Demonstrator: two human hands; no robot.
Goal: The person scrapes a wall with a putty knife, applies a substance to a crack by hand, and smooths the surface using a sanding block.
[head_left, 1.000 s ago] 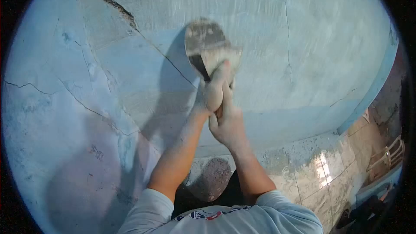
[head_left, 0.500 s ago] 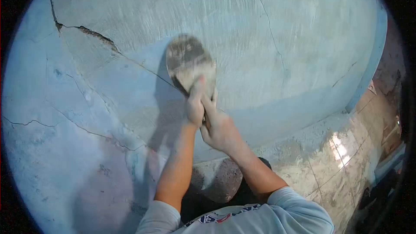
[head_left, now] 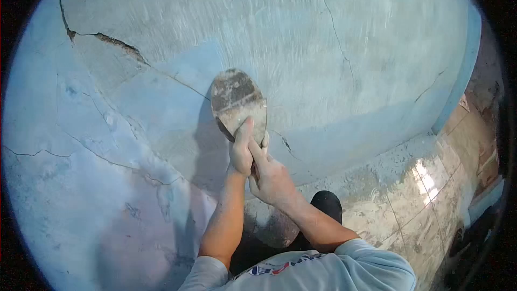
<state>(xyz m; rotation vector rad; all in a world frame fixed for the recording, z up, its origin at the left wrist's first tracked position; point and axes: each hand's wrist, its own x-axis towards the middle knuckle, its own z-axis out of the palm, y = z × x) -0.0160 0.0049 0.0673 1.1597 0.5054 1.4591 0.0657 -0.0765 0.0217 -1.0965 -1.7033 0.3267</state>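
Head view: left hand (head_left: 242,153) and right hand (head_left: 273,180), both curled, are gripping dusty, rounded scraper (head_left: 237,94) above lower edge of cracked wall (head_left: 377,59); shirt lettering (head_left: 277,270) is showing, illegible.

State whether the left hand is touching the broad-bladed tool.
Touching. The head view shows the left hand gripping the broad-bladed tool, with the thumb lying against its pale lower face.

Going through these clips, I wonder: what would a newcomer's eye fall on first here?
Probably the round-ended scraper mid-picture, held by the left hand and right hand together. Next comes the jagged dark crack at the upper left of the wall, then the bright glare on the tiled floor at lower right.
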